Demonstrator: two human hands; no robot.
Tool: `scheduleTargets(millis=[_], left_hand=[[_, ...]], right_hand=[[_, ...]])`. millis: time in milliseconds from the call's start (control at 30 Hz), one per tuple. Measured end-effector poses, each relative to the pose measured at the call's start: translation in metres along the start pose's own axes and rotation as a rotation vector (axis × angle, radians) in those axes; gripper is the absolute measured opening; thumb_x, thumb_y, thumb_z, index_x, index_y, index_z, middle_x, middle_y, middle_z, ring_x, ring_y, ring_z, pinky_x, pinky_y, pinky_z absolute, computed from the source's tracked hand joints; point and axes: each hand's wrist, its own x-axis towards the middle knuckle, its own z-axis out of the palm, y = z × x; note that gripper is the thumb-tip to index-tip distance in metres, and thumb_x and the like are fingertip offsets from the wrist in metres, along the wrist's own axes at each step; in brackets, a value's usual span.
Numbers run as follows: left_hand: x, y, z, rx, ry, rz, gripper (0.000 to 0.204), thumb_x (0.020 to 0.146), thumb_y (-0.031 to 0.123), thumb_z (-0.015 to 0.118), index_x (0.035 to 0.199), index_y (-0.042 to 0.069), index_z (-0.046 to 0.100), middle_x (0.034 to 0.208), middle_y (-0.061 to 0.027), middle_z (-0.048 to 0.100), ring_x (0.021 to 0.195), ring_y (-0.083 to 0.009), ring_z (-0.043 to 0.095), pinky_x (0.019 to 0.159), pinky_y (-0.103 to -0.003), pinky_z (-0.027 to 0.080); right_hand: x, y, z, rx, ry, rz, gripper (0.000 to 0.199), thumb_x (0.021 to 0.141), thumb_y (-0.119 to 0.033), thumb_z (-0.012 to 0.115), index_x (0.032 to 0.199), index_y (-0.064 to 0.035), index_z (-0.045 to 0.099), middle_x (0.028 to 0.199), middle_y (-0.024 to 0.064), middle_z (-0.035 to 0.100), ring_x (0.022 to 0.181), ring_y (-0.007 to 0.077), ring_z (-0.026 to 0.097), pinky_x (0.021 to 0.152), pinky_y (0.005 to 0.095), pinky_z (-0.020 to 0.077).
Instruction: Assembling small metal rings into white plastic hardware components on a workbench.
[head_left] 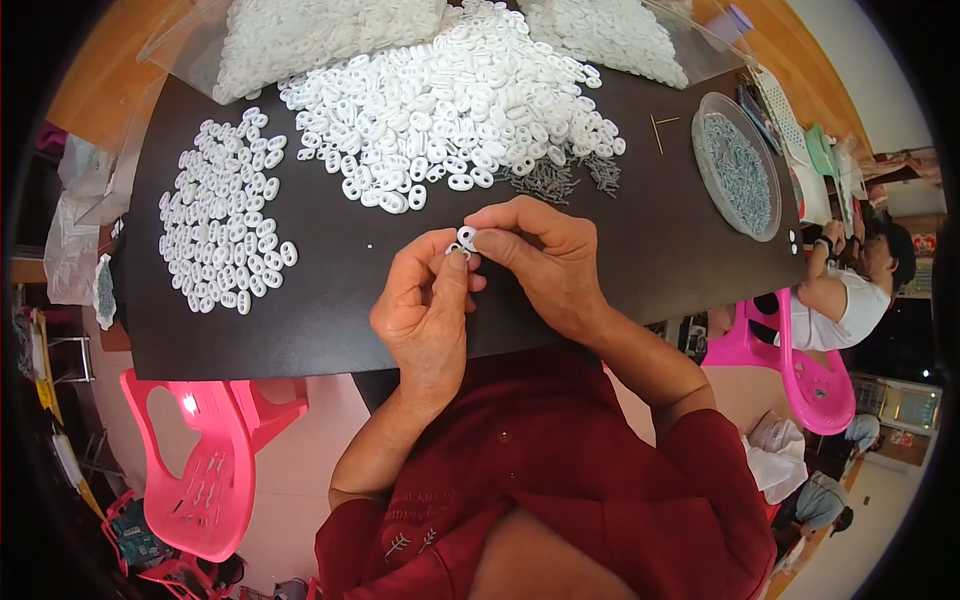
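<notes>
Two hands are meeting over the near edge of a black tabletop (640, 250): my left hand (428, 310) and my right hand (545, 255) are both pinching one small white oval plastic piece (466, 238) between thumb and fingertips, holding it just above the dark surface, right where the two thumbs come together. Just beyond my right hand a scatter of small grey screws (560, 180) is lying on the table, and behind that a big heap of the same white pieces (460, 100) is spreading across the middle. Well off to the left of my left hand, a flatter spread of white pieces (225, 215) is lying in loose rows. Far to the right of my right hand, a round clear dish (738, 165) is holding more grey screws. Below and to the left of my left hand, a pink plastic chair (195, 465) is standing on the floor, and to the far right another person (850, 290) in a white top is sitting at a second pink chair (810, 375).
</notes>
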Motion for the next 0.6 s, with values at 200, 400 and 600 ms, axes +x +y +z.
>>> scheduleTargets(millis=[200,400,600], left_hand=[[0.0,0.0,0.001,-0.013,0.011,-0.017,0.02,0.09,0.003,0.056,0.11,-0.001,0.056,0.08,-0.003,0.062,0.065,-0.0054,0.057,0.051,-0.017,0.044],[0.0,-0.002,0.001,-0.025,-0.022,-0.007,0.025,0.09,0.003,0.055,0.115,-0.002,0.055,0.081,-0.0036,0.061,0.067,-0.0066,0.058,0.051,-0.017,0.044],[0.001,0.0,0.002,-0.074,-0.016,-0.044,0.026,0.09,0.0,0.054,0.116,-0.004,0.055,0.08,-0.0055,0.061,0.067,-0.0076,0.057,0.052,-0.018,0.045]], right_hand=[[0.0,0.005,0.0,-0.126,-0.017,-0.099,0.013,0.083,0.004,0.059,0.095,0.0017,0.065,0.084,0.0029,0.062,0.077,0.0069,0.057,0.067,0.0209,0.0465],[0.001,0.011,-0.001,-0.182,-0.031,-0.174,0.016,0.082,0.007,0.058,0.095,0.0009,0.065,0.083,0.0039,0.058,0.074,0.009,0.056,0.066,0.0216,0.0457],[0.0,0.009,0.0,-0.311,-0.035,-0.331,0.022,0.083,0.008,0.057,0.102,-0.0006,0.063,0.085,0.0045,0.057,0.074,0.0106,0.056,0.065,0.0221,0.0461]])
